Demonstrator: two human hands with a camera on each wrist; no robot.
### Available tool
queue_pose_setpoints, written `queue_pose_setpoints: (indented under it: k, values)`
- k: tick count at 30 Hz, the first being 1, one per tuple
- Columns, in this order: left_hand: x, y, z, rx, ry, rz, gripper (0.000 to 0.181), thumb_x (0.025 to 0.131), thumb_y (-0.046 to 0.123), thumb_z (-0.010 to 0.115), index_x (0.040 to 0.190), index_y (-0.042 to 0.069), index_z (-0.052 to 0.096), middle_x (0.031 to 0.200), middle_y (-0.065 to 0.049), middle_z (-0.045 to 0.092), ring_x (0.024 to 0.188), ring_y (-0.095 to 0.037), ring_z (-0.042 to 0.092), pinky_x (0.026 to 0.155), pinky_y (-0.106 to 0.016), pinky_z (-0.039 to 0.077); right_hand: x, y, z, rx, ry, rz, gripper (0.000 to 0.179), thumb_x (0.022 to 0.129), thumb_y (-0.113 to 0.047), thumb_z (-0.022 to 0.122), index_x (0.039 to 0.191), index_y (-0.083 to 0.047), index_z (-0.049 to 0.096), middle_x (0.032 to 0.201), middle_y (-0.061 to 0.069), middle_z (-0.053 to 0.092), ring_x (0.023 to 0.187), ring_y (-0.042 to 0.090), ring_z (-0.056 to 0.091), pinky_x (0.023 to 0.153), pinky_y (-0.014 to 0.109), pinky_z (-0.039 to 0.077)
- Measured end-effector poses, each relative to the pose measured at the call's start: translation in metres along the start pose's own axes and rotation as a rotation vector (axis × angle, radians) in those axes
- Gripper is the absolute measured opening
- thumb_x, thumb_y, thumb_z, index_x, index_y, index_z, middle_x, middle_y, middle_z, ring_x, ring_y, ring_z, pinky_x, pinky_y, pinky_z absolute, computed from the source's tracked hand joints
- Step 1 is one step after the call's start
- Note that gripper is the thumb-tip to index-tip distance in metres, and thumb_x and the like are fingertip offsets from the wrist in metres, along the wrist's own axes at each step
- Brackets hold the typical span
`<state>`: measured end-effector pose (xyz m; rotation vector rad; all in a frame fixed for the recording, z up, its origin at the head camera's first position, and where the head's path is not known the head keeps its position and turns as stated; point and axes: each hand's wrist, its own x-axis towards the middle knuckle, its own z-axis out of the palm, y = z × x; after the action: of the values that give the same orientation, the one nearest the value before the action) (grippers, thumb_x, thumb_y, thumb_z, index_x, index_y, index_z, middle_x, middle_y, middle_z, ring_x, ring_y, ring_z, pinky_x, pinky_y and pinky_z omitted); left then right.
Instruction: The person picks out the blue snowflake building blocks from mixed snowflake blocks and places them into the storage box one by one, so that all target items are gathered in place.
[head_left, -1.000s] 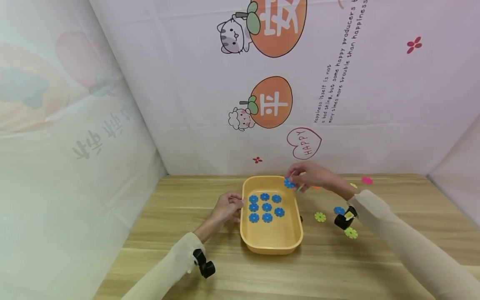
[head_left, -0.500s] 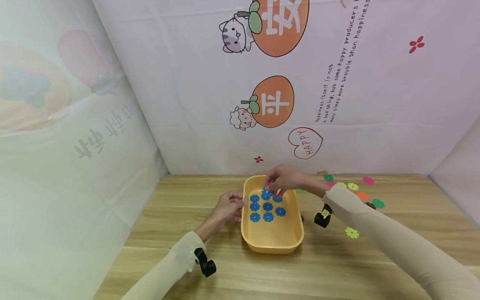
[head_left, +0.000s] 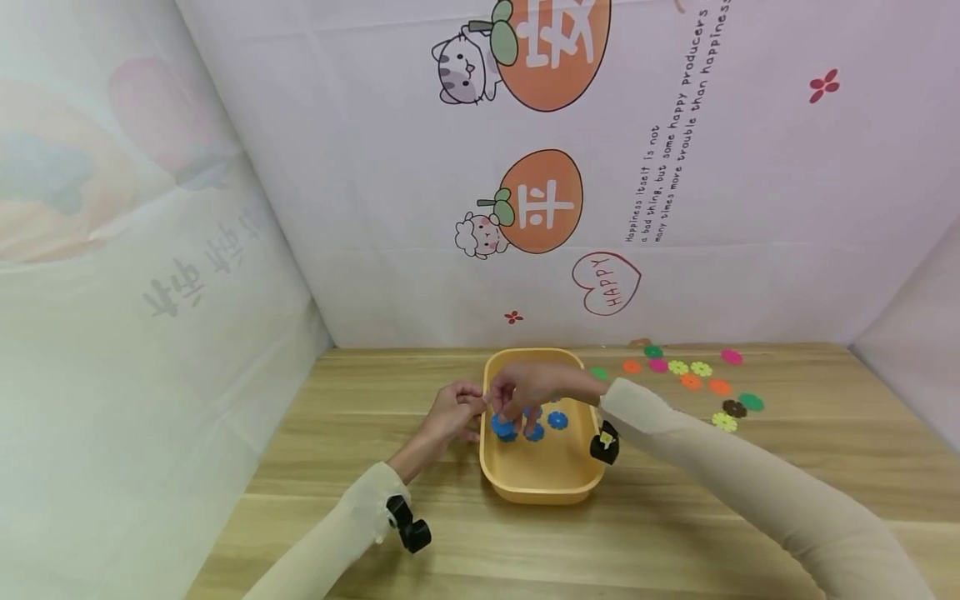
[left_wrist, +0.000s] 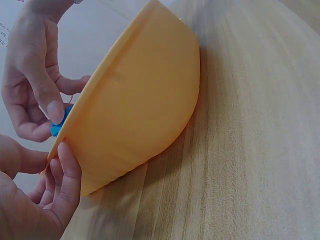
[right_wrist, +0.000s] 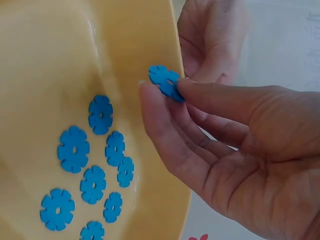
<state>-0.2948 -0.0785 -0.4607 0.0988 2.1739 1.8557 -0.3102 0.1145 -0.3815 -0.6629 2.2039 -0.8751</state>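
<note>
My left hand [head_left: 453, 410] pinches the left rim of a yellow plastic tub [head_left: 543, 482], thumb on the inside and fingers against the outer wall in the left wrist view. Over the tub's left side, my right hand [head_left: 534, 383] holds a blue snowflake disc [right_wrist: 165, 82] between thumb and fingertips, just inside the rim. Several more blue discs [right_wrist: 73, 150] lie flat and spread out on the tub's floor. In the head view the right hand covers part of them.
Right of the tub, loose discs are scattered on the wooden table [head_left: 360, 517]: orange [head_left: 690, 382], pink [head_left: 732, 357], green [head_left: 752, 402], yellow-green [head_left: 724, 422] and brown [head_left: 734, 408]. A printed white cloth [head_left: 405, 167] stands behind the table.
My right hand has carried the blue disc from the tub's back right corner leftward and nearer, to its left side. The left hand has stayed at the rim.
</note>
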Motion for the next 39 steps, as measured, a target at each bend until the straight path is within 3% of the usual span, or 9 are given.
queue_pose_setpoints:
  k: [6, 12, 19, 25, 31, 36, 39]
  values:
    - [0.000, -0.001, -0.004, -0.007, -0.012, 0.004, 0.026, 0.099, 0.008, 0.065, 0.121, -0.005, 0.059, 0.099, -0.008, 0.065, 0.077, -0.014, 0.060, 0.052, -0.023, 0.058, 0.013, 0.001, 0.013, -0.106, -0.055, 0.063, 0.008, 0.096, 0.004, 0.069, 0.091, -0.002, 0.069, 0.085, 0.012, 0.072, 0.076, 0.030, 0.075, 0.065, 0.037, 0.067]
    - [-0.001, -0.002, -0.005, 0.003, -0.009, 0.002, 0.029, 0.101, 0.014, 0.068, 0.120, -0.006, 0.060, 0.099, -0.009, 0.065, 0.079, -0.015, 0.062, 0.053, -0.022, 0.059, 0.017, 0.008, 0.023, -0.085, -0.082, 0.139, 0.009, 0.096, 0.005, 0.069, 0.090, 0.000, 0.069, 0.083, 0.018, 0.073, 0.073, 0.028, 0.075, 0.062, 0.037, 0.067]
    - [-0.002, -0.002, -0.001, 0.019, 0.002, 0.001, 0.030, 0.102, 0.013, 0.065, 0.123, -0.007, 0.059, 0.105, -0.013, 0.066, 0.081, -0.016, 0.061, 0.053, -0.023, 0.059, 0.018, 0.007, 0.029, -0.128, -0.100, 0.160, 0.009, 0.096, 0.005, 0.070, 0.089, 0.002, 0.073, 0.086, 0.024, 0.075, 0.079, 0.035, 0.076, 0.066, 0.041, 0.067]
    - [-0.001, -0.001, -0.001, 0.008, 0.009, 0.002, 0.030, 0.101, 0.015, 0.067, 0.122, -0.006, 0.060, 0.103, -0.012, 0.066, 0.080, -0.016, 0.061, 0.052, -0.023, 0.058, 0.018, 0.005, 0.022, -0.158, -0.069, 0.156, 0.007, 0.096, 0.003, 0.071, 0.090, 0.000, 0.074, 0.085, 0.015, 0.073, 0.078, 0.031, 0.076, 0.066, 0.040, 0.067]
    - [-0.002, 0.000, -0.002, 0.003, 0.011, -0.002, 0.029, 0.101, 0.014, 0.067, 0.121, -0.006, 0.060, 0.100, -0.009, 0.064, 0.079, -0.015, 0.060, 0.053, -0.024, 0.059, 0.013, 0.002, 0.011, -0.210, -0.081, 0.089, 0.011, 0.100, -0.001, 0.068, 0.091, -0.004, 0.073, 0.088, 0.013, 0.073, 0.073, 0.021, 0.070, 0.069, 0.039, 0.068]
    - [-0.001, -0.001, -0.002, 0.002, 0.010, -0.005, 0.029, 0.101, 0.014, 0.067, 0.121, -0.006, 0.060, 0.101, -0.009, 0.065, 0.079, -0.015, 0.061, 0.054, -0.024, 0.060, 0.004, 0.003, 0.001, -0.197, -0.119, 0.016, 0.009, 0.101, -0.003, 0.065, 0.095, -0.001, 0.072, 0.092, 0.015, 0.074, 0.080, 0.025, 0.073, 0.071, 0.038, 0.068]
    - [-0.001, -0.001, -0.001, 0.007, 0.012, -0.008, 0.030, 0.102, 0.016, 0.067, 0.121, -0.005, 0.060, 0.102, -0.010, 0.065, 0.079, -0.015, 0.062, 0.055, -0.024, 0.060, -0.002, 0.009, -0.009, -0.192, -0.089, -0.046, 0.011, 0.102, -0.004, 0.062, 0.096, 0.000, 0.071, 0.090, 0.015, 0.074, 0.080, 0.025, 0.073, 0.072, 0.038, 0.068]
